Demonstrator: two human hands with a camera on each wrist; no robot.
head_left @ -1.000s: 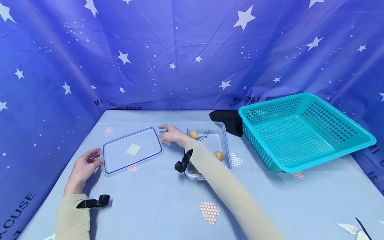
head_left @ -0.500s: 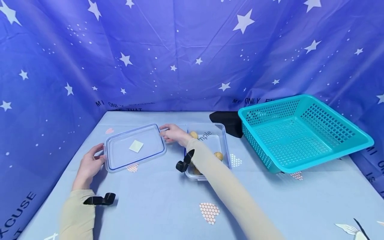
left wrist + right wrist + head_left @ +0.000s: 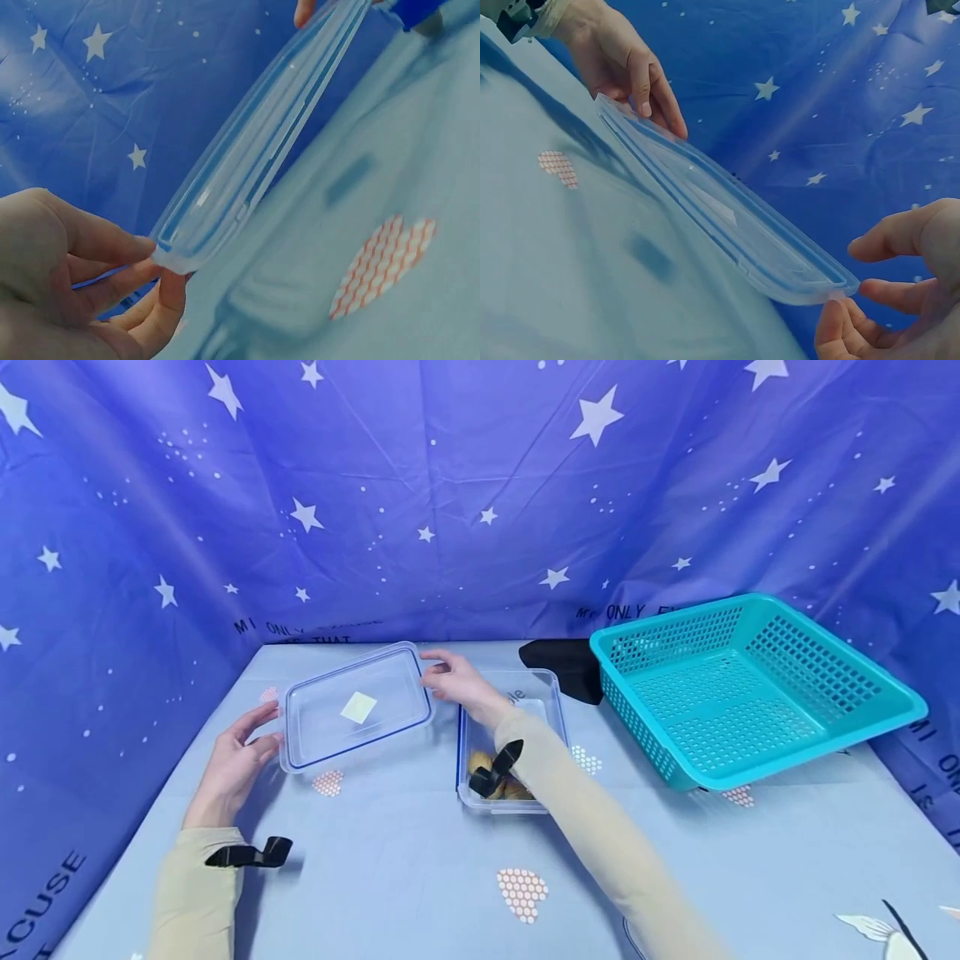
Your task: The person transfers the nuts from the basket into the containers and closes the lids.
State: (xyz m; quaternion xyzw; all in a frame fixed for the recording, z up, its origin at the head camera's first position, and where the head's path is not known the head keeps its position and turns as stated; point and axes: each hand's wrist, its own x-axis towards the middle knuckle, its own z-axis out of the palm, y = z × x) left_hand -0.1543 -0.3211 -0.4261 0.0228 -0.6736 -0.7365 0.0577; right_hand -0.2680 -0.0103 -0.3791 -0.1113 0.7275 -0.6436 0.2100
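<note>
A clear rectangular lid (image 3: 397,693) with a blue seal and a pale square sticker is held tilted above the table, its shadow below it. My left hand (image 3: 236,764) pinches its left end, thumb and fingertips at the rim, as the left wrist view shows. My right hand (image 3: 465,685) holds the opposite end with its fingertips; in the right wrist view one digit stands off the rim while others touch the corner. Under my right forearm stands a clear plastic container (image 3: 561,714). Several round tan, walnut-like things (image 3: 481,762) lie in it, partly hidden by the wrist strap.
A turquoise perforated basket (image 3: 757,768) stands at the right of the table (image 3: 390,877). A black object (image 3: 558,664) lies behind the container, beside the basket. Part of a clear, dark-edged thing (image 3: 633,939) shows at the bottom by my right sleeve. A starry blue curtain (image 3: 420,577) surrounds the table.
The lid has risen off the table, moved right toward the container and tilted more. Both hands have moved with it, the right hand now gripping its right end. Tan things in the container have shifted toward the front.
</note>
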